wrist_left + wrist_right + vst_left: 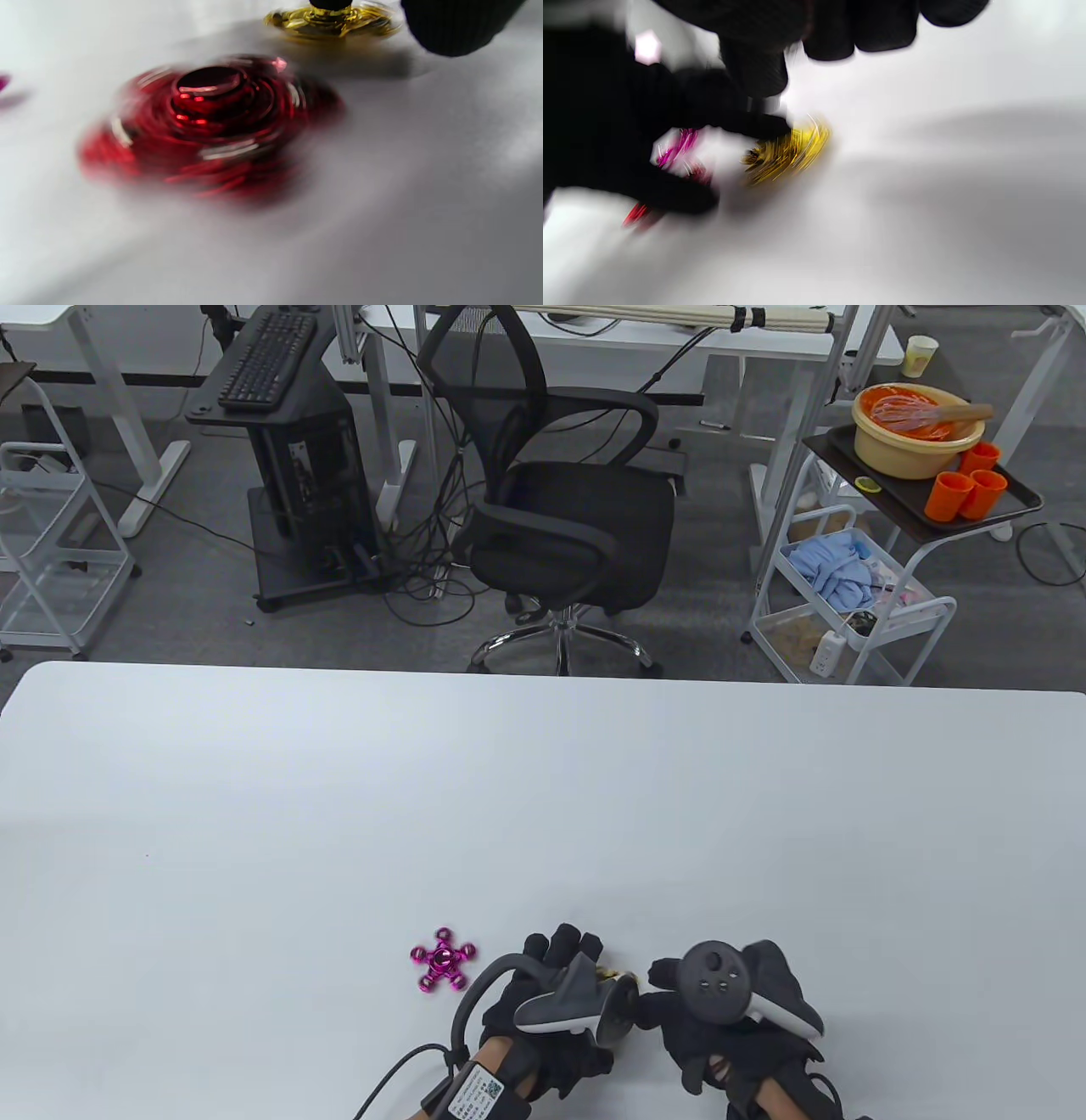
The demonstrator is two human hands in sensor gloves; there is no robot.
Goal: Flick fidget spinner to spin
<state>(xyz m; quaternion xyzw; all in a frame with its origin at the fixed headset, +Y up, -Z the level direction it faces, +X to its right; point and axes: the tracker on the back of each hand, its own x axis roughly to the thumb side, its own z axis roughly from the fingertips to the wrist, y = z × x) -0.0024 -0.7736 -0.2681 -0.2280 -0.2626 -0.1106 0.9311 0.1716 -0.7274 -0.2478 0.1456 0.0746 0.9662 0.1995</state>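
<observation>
Both my hands sit low at the near edge of the white worktop [543,780], close together, trackers up.

Left hand [543,1010]: palm down, fingers curled forward. One fingertip [331,4] presses down on the hub of the gold spinner [335,21]. So the left grip is a single-finger press on the hub, not a clamp around it.

Right hand [738,1010]: just right of the left, fingers [755,72] bent down toward the gold spinner, one of them close to its rim; the right wrist view is too blurred to say if it touches. Can't tell if that grip is together or apart.

Gold spinner lies on the worktop between the two hands, smeared with motion blur. Red spinner [208,127] sits just beside it under my left hand, also blurred into rings. Pink spinner [442,959] lies flat just left of my left hand, untouched, arms sharp.
</observation>
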